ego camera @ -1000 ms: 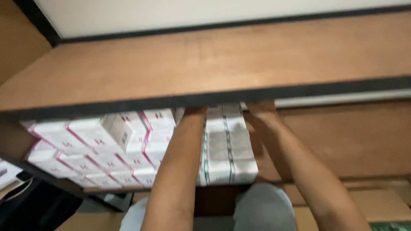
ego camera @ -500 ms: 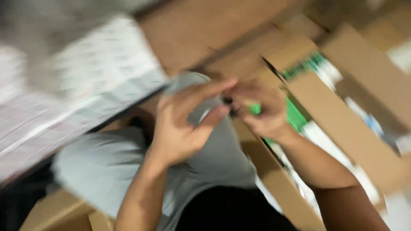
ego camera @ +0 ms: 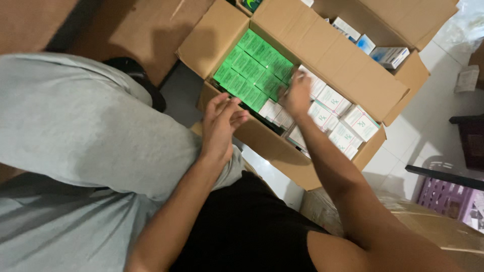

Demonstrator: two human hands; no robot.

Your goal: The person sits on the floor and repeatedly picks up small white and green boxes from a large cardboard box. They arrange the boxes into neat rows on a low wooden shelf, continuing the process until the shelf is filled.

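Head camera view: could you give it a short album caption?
Right hand reaches into a cardboard box of green packs and white packs; left hand hovers open.

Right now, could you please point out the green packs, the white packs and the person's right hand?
green packs (ego camera: 252, 68), head view, top face of a middle pack.
white packs (ego camera: 343, 121), head view, top of one pack.
right hand (ego camera: 297, 95), head view, back of the hand.

The cardboard carton is open on top, flaps spread wide — clear entry from above. Inside, green boxes and white boxes sit tightly packed, touching — no gaps for fingers between them.
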